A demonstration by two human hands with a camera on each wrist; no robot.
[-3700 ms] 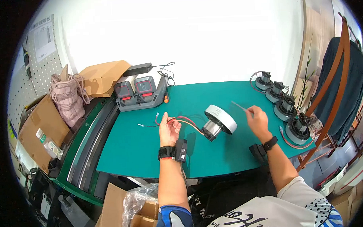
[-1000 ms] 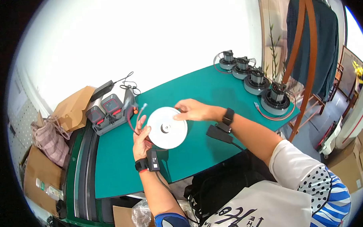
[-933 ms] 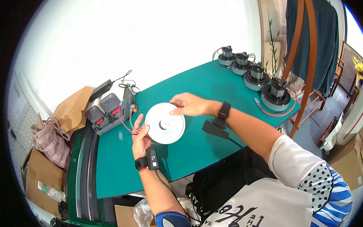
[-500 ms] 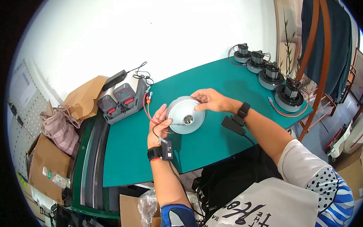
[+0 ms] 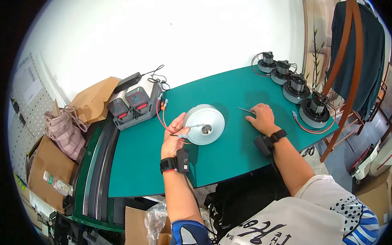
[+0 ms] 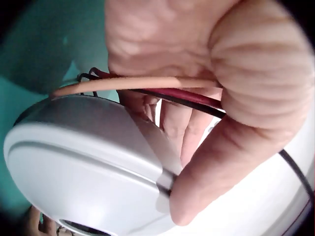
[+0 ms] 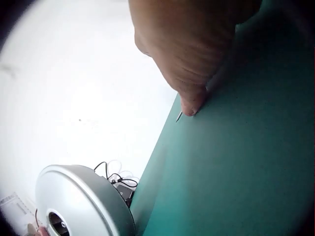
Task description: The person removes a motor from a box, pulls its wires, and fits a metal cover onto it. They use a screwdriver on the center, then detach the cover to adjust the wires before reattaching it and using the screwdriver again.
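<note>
My left hand [image 5: 174,136] grips the side of a blower motor [image 5: 204,124], thumb over its pale metal fan cover and fingers behind. The round cover with its central hole faces up toward me. In the left wrist view, orange, red and black wires [image 6: 138,84] run between the housing and my palm. Connector-tipped leads [image 5: 160,113] stick up past my fingers. My right hand [image 5: 263,119] is down at the green table, right of the motor. A thin metal rod [image 5: 246,109] juts from under its fingertips; I cannot tell whether they pinch it.
Several similar motors [image 5: 296,88] with wires line the table's right side. A battery charger with two packs [image 5: 132,103] stands at the left back, beside an open cardboard box [image 5: 93,98]. A brown wooden frame [image 5: 345,69] rises past the right edge. The table's front edge is near my body.
My right hand held the thin rod in the air at first, then touched the motor's rim; now it is down on the table to the right. The motor was lifted and turned cover up.
</note>
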